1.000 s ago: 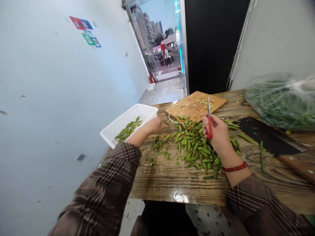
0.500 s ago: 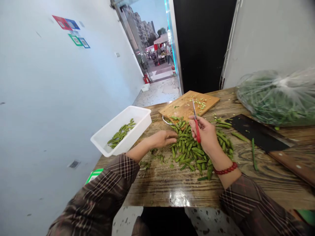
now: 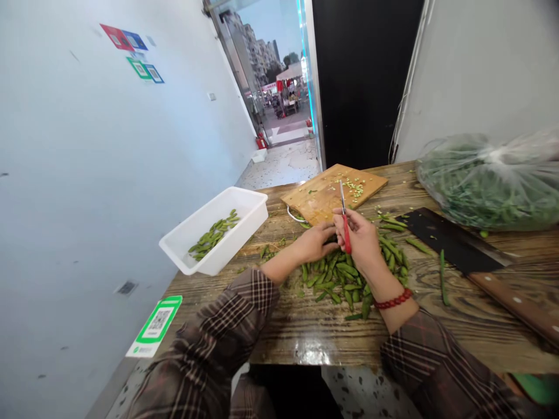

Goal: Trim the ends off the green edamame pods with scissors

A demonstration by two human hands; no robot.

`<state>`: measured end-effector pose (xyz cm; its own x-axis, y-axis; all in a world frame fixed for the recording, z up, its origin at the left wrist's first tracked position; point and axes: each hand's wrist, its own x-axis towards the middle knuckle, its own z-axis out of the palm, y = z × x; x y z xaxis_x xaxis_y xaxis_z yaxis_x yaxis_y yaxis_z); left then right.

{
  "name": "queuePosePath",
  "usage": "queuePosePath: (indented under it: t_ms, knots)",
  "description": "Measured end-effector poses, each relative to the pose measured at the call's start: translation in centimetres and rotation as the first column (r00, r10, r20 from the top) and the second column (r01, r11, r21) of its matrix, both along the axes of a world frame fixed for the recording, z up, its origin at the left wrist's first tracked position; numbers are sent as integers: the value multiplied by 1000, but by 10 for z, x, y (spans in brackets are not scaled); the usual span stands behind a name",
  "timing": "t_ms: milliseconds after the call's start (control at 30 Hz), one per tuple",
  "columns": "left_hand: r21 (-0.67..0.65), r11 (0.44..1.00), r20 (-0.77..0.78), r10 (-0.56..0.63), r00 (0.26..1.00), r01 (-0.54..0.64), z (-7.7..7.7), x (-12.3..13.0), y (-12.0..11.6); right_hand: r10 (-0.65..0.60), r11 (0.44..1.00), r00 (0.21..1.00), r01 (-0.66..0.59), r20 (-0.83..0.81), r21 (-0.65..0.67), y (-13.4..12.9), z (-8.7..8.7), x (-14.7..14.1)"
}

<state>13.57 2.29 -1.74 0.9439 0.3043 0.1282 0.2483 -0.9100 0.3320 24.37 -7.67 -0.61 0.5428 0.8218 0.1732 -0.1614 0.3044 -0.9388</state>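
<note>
A pile of green edamame pods [image 3: 336, 273] lies on the wooden table. My left hand [image 3: 315, 241] reaches over the pile's upper left part, fingers apart, its fingertips close beside my right hand. Whether those fingertips touch a pod is hidden. In my right hand [image 3: 361, 238] is a pair of red-handled scissors [image 3: 346, 233], blades pointing away from me towards the cutting board [image 3: 325, 201]. Small cut bits lie on that board. To the left, a white plastic tub [image 3: 244, 233] holds some pods.
A cleaver [image 3: 454, 238] with a wooden handle lies at the right, a loose green pod strip [image 3: 443, 279] beside it. Behind it sits a clear plastic bag [image 3: 493, 180] of greens. A green-framed code card [image 3: 155, 326] is at the table's left edge.
My left hand has moved right across the pile, up to my right hand. The scissors stay in my right hand, almost unmoved. The view has shifted slightly.
</note>
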Motion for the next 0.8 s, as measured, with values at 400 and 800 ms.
queuePosePath:
  t_ms: [400,800]
  knots:
    - [202,809,-116,580,807,-552,1,-62,56,3,1000,1000,-3,6,22,1,-3,0]
    - [495,790,-165,496,853,-363,0,-31,93,-20,1000,999,20,49,-7,4,-5,-1]
